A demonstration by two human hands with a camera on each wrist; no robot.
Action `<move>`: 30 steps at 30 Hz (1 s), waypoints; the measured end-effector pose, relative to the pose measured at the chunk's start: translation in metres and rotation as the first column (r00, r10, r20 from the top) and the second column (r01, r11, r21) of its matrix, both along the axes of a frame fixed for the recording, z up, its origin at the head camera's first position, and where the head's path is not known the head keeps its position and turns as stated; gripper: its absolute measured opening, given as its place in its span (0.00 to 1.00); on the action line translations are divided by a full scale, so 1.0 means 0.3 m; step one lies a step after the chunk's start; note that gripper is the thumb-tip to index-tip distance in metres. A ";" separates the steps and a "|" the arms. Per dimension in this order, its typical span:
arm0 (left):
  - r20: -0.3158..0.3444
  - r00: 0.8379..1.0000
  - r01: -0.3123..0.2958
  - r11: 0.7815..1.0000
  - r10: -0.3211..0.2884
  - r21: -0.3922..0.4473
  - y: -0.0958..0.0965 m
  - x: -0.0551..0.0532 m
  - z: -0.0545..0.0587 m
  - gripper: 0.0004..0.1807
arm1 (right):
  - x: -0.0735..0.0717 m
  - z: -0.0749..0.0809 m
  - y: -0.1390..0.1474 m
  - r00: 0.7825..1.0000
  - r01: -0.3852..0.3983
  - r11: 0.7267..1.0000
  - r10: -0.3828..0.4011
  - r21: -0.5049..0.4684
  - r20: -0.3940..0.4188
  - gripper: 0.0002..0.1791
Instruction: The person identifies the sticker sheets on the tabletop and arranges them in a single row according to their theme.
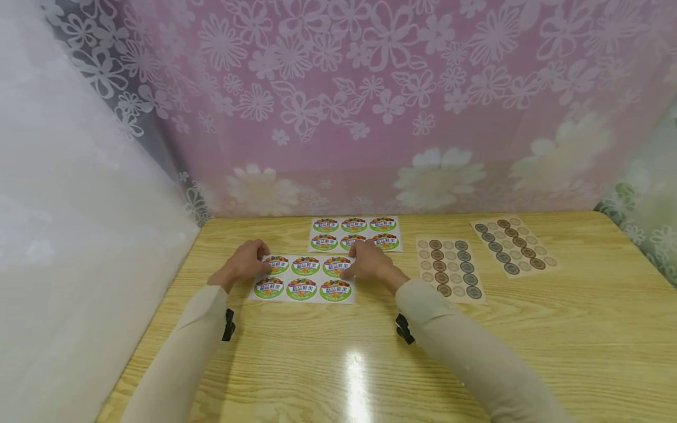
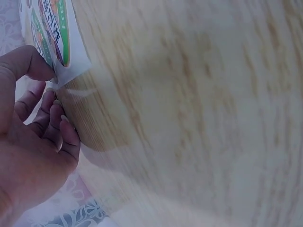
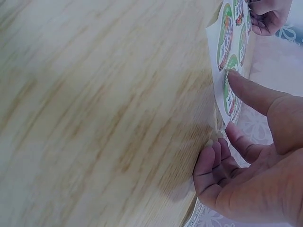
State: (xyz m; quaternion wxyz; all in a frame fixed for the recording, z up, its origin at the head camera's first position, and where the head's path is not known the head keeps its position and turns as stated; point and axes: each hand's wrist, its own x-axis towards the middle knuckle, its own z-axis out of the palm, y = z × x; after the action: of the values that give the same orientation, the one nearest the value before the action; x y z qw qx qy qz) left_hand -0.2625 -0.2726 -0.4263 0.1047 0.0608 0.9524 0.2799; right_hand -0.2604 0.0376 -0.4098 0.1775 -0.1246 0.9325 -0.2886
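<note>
A white sheet of round fruit stickers (image 1: 304, 301) with green and purple labels lies low over the wooden table, just in front of a matching sticker sheet (image 1: 338, 230). My left hand (image 1: 245, 261) pinches its left edge; in the left wrist view the thumb (image 2: 35, 66) presses on the sheet's corner while the other fingers curl at the edge. At the opposite end, my right hand (image 1: 370, 263) pinches the right edge, its thumb (image 3: 251, 92) on a sticker and index fingertip at the border. Part of the farther sheet is hidden behind the right hand.
Right of the hands lie a beige sheet of small round brown and grey stickers (image 1: 449, 269) and a similar tilted sheet (image 1: 514, 247). A pink flowered curtain (image 1: 338, 117) hangs along the table's back edge, and a white curtain (image 1: 69, 235) is at the left.
</note>
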 end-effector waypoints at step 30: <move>0.032 0.999 -0.038 0.998 0.037 0.050 -0.006 0.006 0.014 0.14 | 0.002 -0.001 0.000 1.000 0.023 0.997 -0.022 -0.073 0.011 0.25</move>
State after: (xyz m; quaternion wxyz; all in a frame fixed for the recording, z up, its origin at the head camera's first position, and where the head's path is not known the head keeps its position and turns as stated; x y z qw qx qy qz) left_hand -0.2609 -0.2743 -0.4222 0.1125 0.0411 0.9442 0.3069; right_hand -0.2599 0.0376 -0.4101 0.1744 -0.1192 0.9217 -0.3252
